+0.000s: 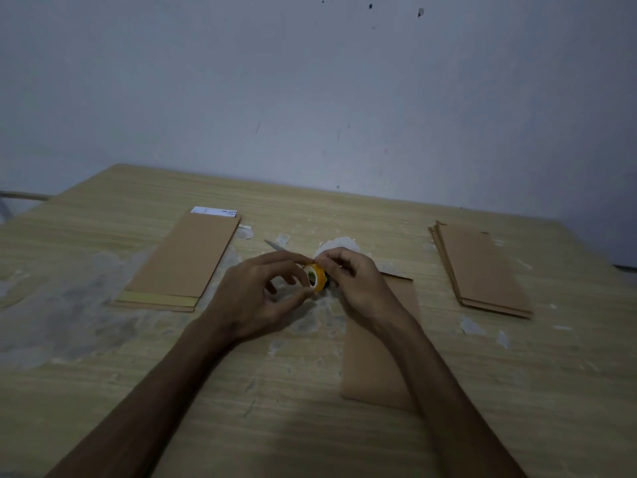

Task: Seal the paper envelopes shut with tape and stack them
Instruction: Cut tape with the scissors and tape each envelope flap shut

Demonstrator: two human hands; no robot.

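A small yellow tape roll [316,278] is held above the table's middle between both hands. My left hand [262,298] grips its rim from the left, and my right hand [358,284] pinches the tape's end at the top of the roll. A single brown paper envelope [375,357] lies flat under my right forearm. To the left lies a stack of brown envelopes [182,263] with a strip of yellowish tape across its near end. Another stack of brown envelopes [479,270] lies at the right.
The wooden table [103,357] has worn pale patches. A thin grey pointed tool [275,246] pokes out behind my left hand; its rest is hidden. A white slip [213,212] shows beyond the left stack. A grey wall rises behind the table's far edge.
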